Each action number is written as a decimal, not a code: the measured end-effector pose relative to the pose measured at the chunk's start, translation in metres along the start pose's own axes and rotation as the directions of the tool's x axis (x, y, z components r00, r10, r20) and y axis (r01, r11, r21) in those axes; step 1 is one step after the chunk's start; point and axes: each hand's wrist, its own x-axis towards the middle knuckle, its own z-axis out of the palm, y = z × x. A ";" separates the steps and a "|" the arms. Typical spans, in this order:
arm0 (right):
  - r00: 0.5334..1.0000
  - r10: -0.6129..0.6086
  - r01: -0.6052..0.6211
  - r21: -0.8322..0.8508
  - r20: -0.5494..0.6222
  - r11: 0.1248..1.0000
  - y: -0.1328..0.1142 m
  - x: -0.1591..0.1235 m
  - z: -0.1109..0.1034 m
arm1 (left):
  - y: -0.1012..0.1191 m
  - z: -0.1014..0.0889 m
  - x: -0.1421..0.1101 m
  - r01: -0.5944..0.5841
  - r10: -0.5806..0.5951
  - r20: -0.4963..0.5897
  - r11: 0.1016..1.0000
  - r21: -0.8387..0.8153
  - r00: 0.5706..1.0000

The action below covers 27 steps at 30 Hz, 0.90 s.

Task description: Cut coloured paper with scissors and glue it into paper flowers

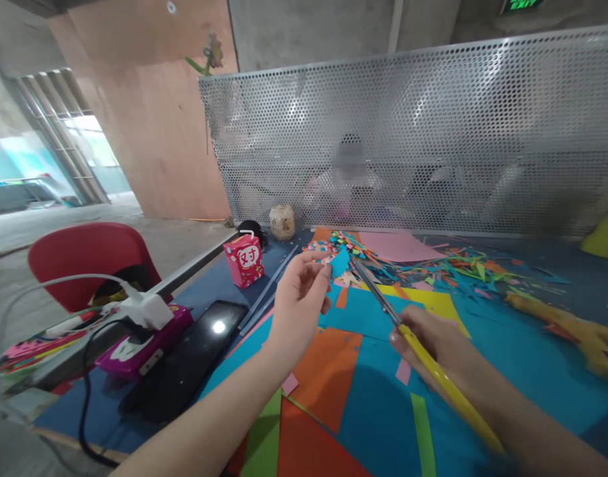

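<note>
Between the thumb and fingers of my left hand (304,285) is a small piece of blue paper (340,262) with a curved, uneven edge. My right hand (427,338) grips a pair of scissors (383,301) with yellow handles. The metal blades point up and left, their tips close to the blue piece; whether they touch it I cannot tell. Below both hands lie sheets of coloured paper, among them a large blue sheet (383,397) and an orange one (328,371). Beyond my left hand is a heap of small multicoloured paper bits (351,242).
On the left are a black phone (194,358), a purple power strip (134,351) with a white charger (147,308), and a pink drink box (244,262). A perforated metal screen (408,132) closes off the back. Paper scraps (483,265) lie rear right; a red chair (95,258) stands left.
</note>
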 end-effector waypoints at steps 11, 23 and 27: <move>0.998 -0.014 0.016 -0.033 0.062 0.999 0.001 -0.002 0.000 | 0.001 0.000 -0.004 -0.108 0.110 0.003 0.974 0.198 0.994; 0.999 0.035 -0.035 0.137 0.000 0.990 0.004 -0.006 0.006 | 0.006 0.003 -0.006 -0.191 0.199 -0.010 0.955 0.229 0.980; 0.998 0.022 -0.029 0.131 0.054 0.991 0.003 -0.007 0.003 | 0.008 0.003 -0.007 -0.226 0.236 -0.007 0.941 0.253 0.972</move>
